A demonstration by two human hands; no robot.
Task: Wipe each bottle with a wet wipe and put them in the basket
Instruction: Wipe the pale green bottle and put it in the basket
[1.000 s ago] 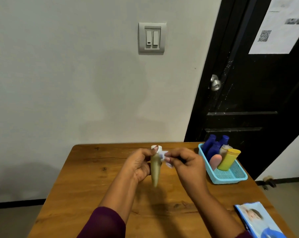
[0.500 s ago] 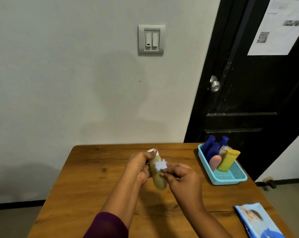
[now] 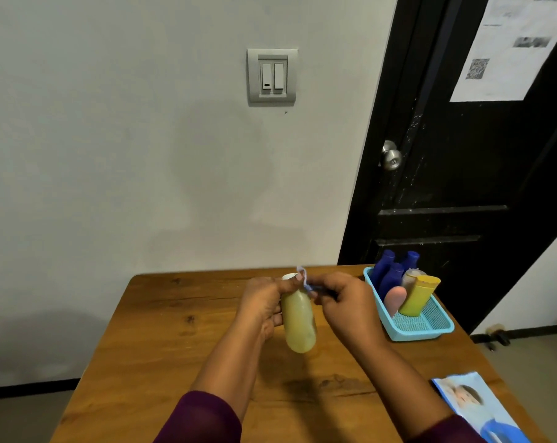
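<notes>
Risk check on the olive bottle (image 3: pixel 298 321): we've got it in the air over the middle of the table (image 3: pixel 175 330), cap end up and away from us, base hanging free. Left hand (image 3: pixel 261 303) has fingers curled round the upper half only, thumb up by the cap. Right hand (image 3: pixel 347 305) pinches the wet wipe (image 3: pixel 306 282) in a small bunched wad against the neck. Main failure we see is slip. The surface is damp, the grip is high, and nothing sits under the base, so a hard rub from the right could twist the bottle out and drop it on the wood. Second is coverage. The wad is small and the lower body looks untouched from this angle, so we could bin it half-wiped; we can't tell the state of the far side. Third is placement. The basket (image 3: pixel 424 330) sits at the far right corner of the table, close to the right edge, and the blue bottles (image 3: pixel 390 276), pink bottle (image 3: pixel 395 298) and yellow bottle (image 3: pixel 419 297) lean stacked at its far end. Only the near end is free, so a careless drop could knock the leaning ones over or shove the basket toward the edge. The wipes pack (image 3: pixel 472 407) at the near right corner lies right by the right forearm and could get swept off.
</notes>
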